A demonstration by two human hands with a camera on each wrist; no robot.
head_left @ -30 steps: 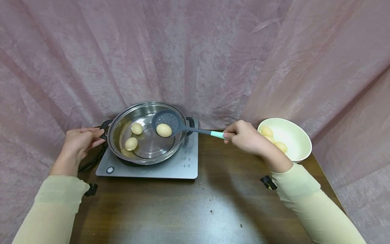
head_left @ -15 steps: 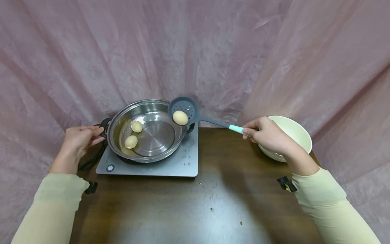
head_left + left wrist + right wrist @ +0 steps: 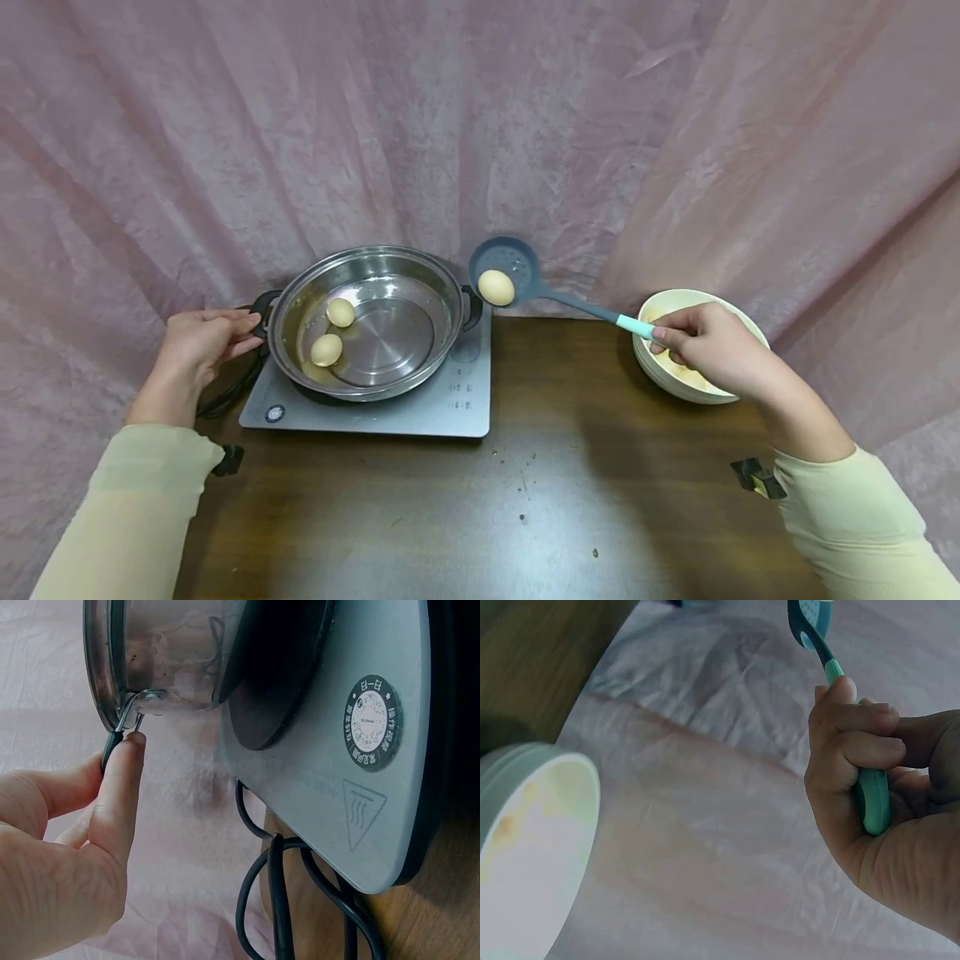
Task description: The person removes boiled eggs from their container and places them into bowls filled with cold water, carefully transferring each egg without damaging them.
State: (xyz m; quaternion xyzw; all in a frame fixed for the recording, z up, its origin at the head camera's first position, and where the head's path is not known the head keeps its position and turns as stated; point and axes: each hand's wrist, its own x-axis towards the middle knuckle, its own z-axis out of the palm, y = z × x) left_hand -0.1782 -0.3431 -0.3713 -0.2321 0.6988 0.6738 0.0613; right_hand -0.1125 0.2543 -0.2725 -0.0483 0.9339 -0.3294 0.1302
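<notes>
My right hand grips the mint end of a grey slotted skimmer, fingers curled round the handle as the right wrist view shows. One egg lies in the skimmer's bowl, raised beside the pot's right handle. At the left, my left hand pinches the black side handle of a steel pot between thumb and fingers. Inside the pot, two eggs rest on the left side in shallow water. A cream bowl stands beneath the right hand, which hides part of its inside.
The pot sits on a silver induction cooker on a brown wooden table. Black cords hang beside the cooker's left edge. A pink curtain closes off the back and sides. Small crumbs dot the table.
My right hand has carried the skimmer with its egg up out of the pot and to the right, past the rim. The left hand stays at the pot handle.
</notes>
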